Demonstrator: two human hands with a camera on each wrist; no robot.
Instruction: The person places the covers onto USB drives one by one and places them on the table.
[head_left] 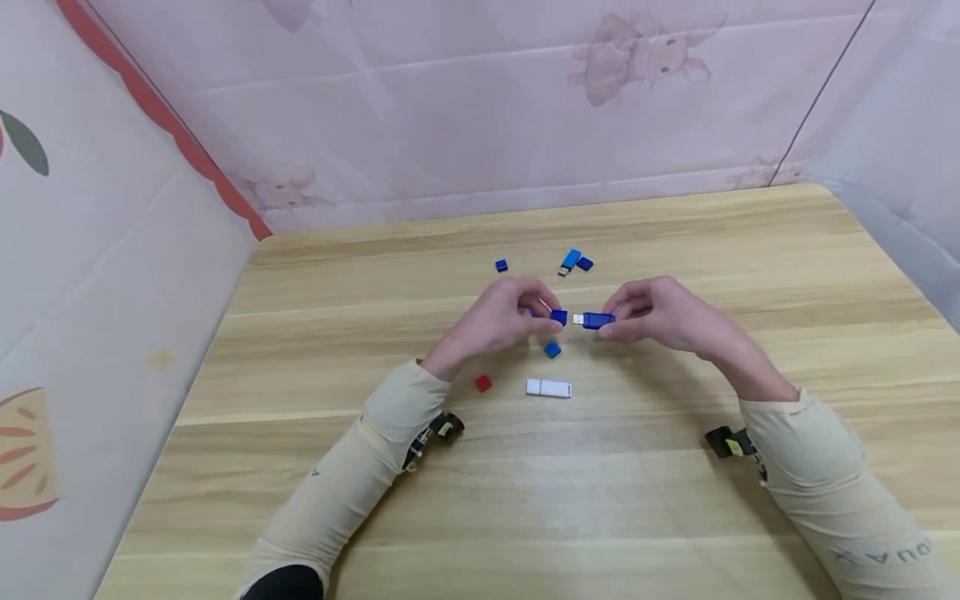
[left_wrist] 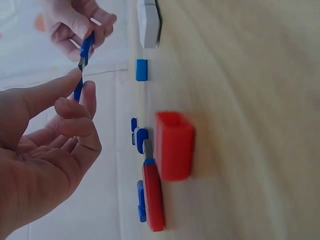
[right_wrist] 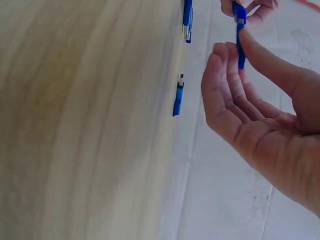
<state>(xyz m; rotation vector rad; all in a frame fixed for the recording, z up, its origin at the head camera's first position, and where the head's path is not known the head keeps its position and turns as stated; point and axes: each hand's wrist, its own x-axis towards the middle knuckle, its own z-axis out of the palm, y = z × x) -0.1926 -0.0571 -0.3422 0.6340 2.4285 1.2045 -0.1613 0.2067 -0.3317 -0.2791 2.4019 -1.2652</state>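
In the head view, my left hand [head_left: 506, 315] pinches a small dark blue cap [head_left: 559, 317] between thumb and fingers. Facing it, my right hand [head_left: 663, 315] grips a dark blue USB flash drive [head_left: 599, 321] by its body. The drive's bare metal plug points left toward the cap, with a narrow gap between them. Both hands are raised over the middle of the table. From the right wrist, the drive [right_wrist: 241, 47] shows as a thin edge between thumb and fingertips. My fingers partly cover the cap.
On the wooden table [head_left: 300, 467] lie a lighter blue cap [head_left: 552, 350], a red cap [head_left: 483, 383] and a white flash drive [head_left: 548, 388]. Farther back are a blue flash drive [head_left: 572, 260] and two dark blue pieces. A red flash drive [left_wrist: 153, 195] shows in the left wrist view.
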